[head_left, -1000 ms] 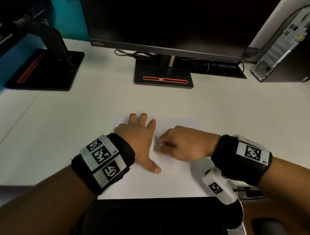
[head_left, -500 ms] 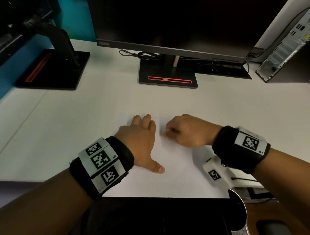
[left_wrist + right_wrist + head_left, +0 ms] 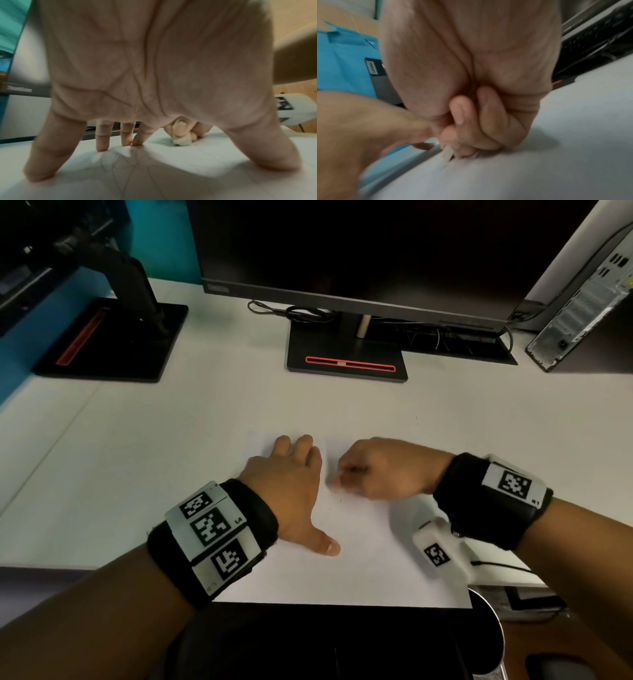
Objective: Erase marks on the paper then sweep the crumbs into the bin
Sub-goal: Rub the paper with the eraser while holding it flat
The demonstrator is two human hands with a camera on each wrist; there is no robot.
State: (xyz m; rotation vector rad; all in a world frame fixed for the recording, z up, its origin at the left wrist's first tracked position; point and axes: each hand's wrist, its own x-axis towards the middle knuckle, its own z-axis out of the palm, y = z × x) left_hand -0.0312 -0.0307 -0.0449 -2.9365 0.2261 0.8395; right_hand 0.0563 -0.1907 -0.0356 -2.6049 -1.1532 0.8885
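Clearly erasing is underway: the left hand (image 3: 291,484), fingers spread flat, pins the paper (image 3: 359,570) on the desk while the right hand (image 3: 383,470) pinches an eraser (image 3: 182,140) against it; faint marks (image 3: 120,166) remain, crumbs unswept.

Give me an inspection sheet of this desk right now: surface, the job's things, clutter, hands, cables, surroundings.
Surface: white desk, bare around the sheet.
Job's things: paper lies flat at the near desk edge, faint pencil lines on it; white eraser with its tip on the paper; a few dark crumbs beside it; bin not surely seen.
Clutter: nothing seen.
Hands: left hand presses flat on the paper, fingers spread; right hand pinches the eraser.
Cables: black cables coiled behind the monitor stand.
Surroundings: dark monitor, second monitor stand at left, computer tower at right.
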